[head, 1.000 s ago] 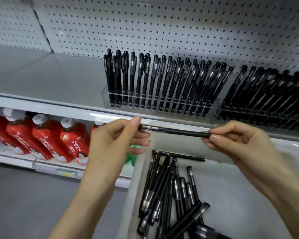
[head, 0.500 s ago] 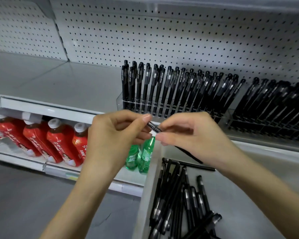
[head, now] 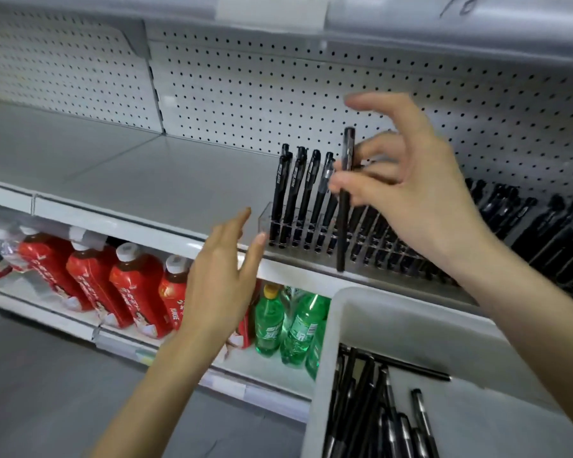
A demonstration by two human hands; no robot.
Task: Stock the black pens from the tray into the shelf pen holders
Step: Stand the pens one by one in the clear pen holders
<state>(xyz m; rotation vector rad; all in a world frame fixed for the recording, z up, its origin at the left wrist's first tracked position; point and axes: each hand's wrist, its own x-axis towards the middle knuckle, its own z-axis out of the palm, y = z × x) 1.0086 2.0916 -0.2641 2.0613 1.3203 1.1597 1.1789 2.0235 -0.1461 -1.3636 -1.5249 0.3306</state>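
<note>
My right hand [head: 407, 190] pinches a black pen [head: 344, 223] upright between thumb and fingers, its other fingers spread. The pen's lower tip hangs in front of the clear pen holder [head: 265, 219] on the shelf, which is filled with several upright black pens [head: 295, 193]. My left hand [head: 222, 279] is open and holds nothing, fingers straight, just left of the holder's front corner. A white tray [head: 338, 325] at the lower right holds several loose black pens [head: 364, 408]. A second filled holder [head: 543, 233] stands further right, partly hidden by my right arm.
The grey shelf surface [head: 129, 166] stretches left of the holders, backed by white pegboard [head: 245, 94]. Below, the lower shelf carries red bottles [head: 126, 292] and green bottles [head: 288, 328]. An upper shelf edge [head: 411, 24] overhangs the top.
My left hand has let go of the pen and opened. My right hand has turned the pen upright and lifted it to the holder. The view has tilted upward.
</note>
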